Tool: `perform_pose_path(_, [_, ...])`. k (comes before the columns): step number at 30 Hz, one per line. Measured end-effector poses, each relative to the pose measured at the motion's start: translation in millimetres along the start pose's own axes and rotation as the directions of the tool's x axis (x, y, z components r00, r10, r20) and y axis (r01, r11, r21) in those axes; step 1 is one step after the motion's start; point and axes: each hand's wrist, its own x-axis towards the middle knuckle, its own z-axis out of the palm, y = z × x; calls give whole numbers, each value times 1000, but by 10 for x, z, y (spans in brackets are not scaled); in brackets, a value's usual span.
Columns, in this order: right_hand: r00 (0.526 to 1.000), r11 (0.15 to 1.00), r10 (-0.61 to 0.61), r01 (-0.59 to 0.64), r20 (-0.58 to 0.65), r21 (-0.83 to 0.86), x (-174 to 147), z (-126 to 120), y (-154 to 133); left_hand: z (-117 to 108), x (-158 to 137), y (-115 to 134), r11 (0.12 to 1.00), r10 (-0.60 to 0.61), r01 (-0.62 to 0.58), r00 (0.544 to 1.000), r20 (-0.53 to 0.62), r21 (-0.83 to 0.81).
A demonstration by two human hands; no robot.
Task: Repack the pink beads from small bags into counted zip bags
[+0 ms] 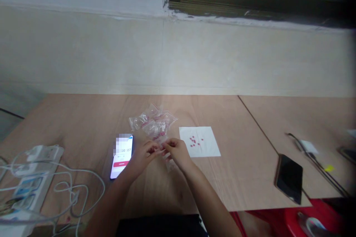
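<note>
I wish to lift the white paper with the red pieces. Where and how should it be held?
Probably pinch the white paper at its right edge, coming from the right: it lies flat, and this margin is bare. The red pieces sit further left, and the right hand is beside the left edge. Keep it level.

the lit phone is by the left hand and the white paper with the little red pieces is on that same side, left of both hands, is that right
Not quite: the white paper with the little red pieces lies by the right hand, as the head view shows. The lit phone is by the left hand.
</note>
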Motion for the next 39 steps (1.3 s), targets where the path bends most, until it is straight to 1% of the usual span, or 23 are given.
perform_pose_path(2, [1000, 1000, -18, 18, 10, -12, -119, -52, 1, 26, -82, 35, 998, -37, 39, 998, 51, -44])
perform_pose_path(4, [998, 998, -37, 38, 43, -40, -225, -86, -3, 51, -141, 66, 994, -64, 76, 988, 139, -84])
perform_pose_path(6, [994, 998, -48, 52, 96, -45, -304, -110, -7, 69, -177, 86, 984, -81, 115, 968, 239, -135])
perform_pose_path(9, [977, 999, -44, 49, 209, -19, -369, -155, -15, 74, -206, 94, 943, -117, 217, 926, 358, -251])
perform_pose_path(11, [953, 999, -26, 30, 301, -9, -388, -192, -21, 66, -217, 94, 902, -145, 290, 900, 410, -318])
perform_pose_path(13, [935, 1000, -2, 10, 355, -21, -397, -226, -31, 57, -221, 99, 869, -160, 341, 880, 447, -359])
perform_pose_path(16, [935, 994, 48, -11, 351, -106, -407, -252, -61, 56, -214, 116, 841, -183, 389, 859, 479, -376])
perform_pose_path(20, [947, 974, 91, -21, 307, -224, -432, -239, -145, 72, -192, 126, 808, -241, 437, 856, 457, -394])
perform_pose_path(24, [957, 959, 105, -26, 269, -282, -470, -204, -223, 110, -189, 119, 803, -277, 439, 874, 399, -404])
perform_pose_path(27, [969, 953, 98, -26, 226, -301, -493, -193, -201, 141, -203, 98, 814, -301, 434, 884, 358, -387])
perform_pose_path(29, [978, 951, 85, -22, 190, -309, -505, -197, -141, 144, -216, 68, 829, -326, 420, 899, 292, -370])
perform_pose_path(31, [983, 945, 72, -14, 167, -327, -515, -201, -63, 131, -233, 32, 853, -353, 396, 918, 183, -341])
perform_pose_path(33, [992, 931, 25, 20, 120, -366, -522, -190, 6, 112, -252, 7, 894, -350, 365, 931, 102, -261])
perform_pose_path(35, [997, 908, -57, 77, 60, -412, -526, -155, 41, 105, -266, 10, 938, -306, 320, 945, 112, -135])
perform_pose_path(37, [991, 889, -130, 126, 21, -441, -533, -107, 31, 115, -268, 39, 967, -247, 253, 955, 161, -16])
perform_pose_path(39, [989, 878, -148, 144, 26, -457, -545, -67, -12, 129, -253, 80, 976, -216, 212, 957, 196, 42])
